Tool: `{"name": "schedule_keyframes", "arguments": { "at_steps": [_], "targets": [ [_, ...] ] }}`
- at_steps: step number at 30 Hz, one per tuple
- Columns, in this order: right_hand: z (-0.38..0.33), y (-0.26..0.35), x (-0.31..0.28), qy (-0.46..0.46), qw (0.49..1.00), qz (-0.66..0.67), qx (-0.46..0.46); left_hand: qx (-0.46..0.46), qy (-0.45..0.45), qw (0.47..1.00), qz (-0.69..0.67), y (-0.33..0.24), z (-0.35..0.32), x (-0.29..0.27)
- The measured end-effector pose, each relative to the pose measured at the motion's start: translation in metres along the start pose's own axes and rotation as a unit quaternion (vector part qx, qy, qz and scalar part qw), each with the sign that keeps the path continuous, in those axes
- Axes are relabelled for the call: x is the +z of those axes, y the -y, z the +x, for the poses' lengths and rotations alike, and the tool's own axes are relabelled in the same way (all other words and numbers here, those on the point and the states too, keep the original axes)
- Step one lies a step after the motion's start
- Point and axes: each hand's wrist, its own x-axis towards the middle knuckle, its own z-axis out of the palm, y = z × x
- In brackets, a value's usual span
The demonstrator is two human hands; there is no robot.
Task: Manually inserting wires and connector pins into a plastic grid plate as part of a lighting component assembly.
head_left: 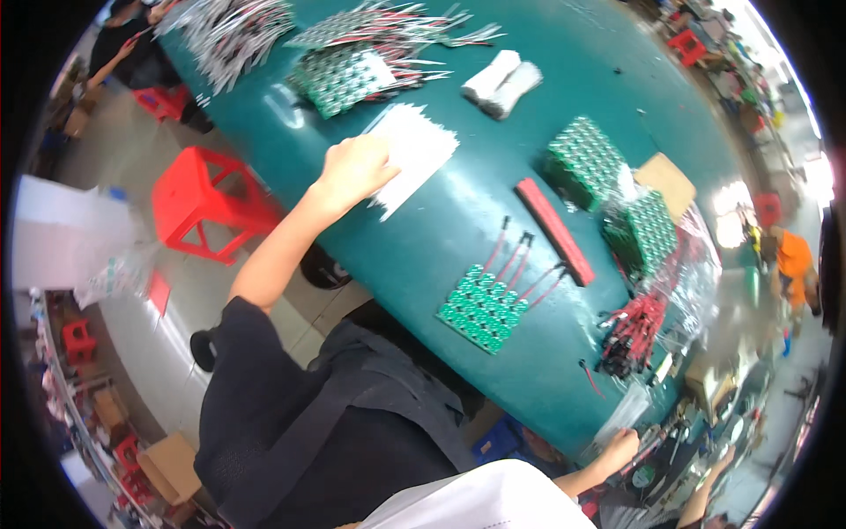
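Observation:
My left hand reaches far out over the teal table and lies on a fanned stack of thin white strips, fingers curled on its near edge. My right hand is low at the table's rim beside a clear plastic bag; its fingers are too small to read. Between the hands lies a flat green cell pack with red wires leading off it. A long red bar lies just beyond it.
More green packs, a bundle of red and black leads, white rolls, a cardboard piece and heaps of strips cover the table. A red stool stands on the floor. Another person works at the far end.

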Motion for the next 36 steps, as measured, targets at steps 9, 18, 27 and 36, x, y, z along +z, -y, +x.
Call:
{"name": "schedule_keyframes", "arguments": {
  "at_steps": [9, 18, 27, 36],
  "targets": [
    [-0.013, 0.007, -0.024, -0.048, 0.976, 0.202, 0.064, 0.029, 0.001, 0.999, -0.019, 0.017, 0.011, 0.008],
    [-0.053, 0.092, -0.086, 0.047, 0.663, 0.744, 0.07, -0.062, 0.084, 0.962, -0.253, 0.021, 0.015, -0.009],
    [-0.091, 0.223, -0.078, -0.11, 0.789, 0.603, -0.042, -0.027, -0.009, 0.787, -0.616, -0.066, -0.064, 0.018],
    [-0.092, 0.256, -0.061, -0.117, 0.838, 0.524, -0.096, 0.089, -0.007, 0.88, -0.466, -0.069, -0.073, 0.07]
  ]
}}
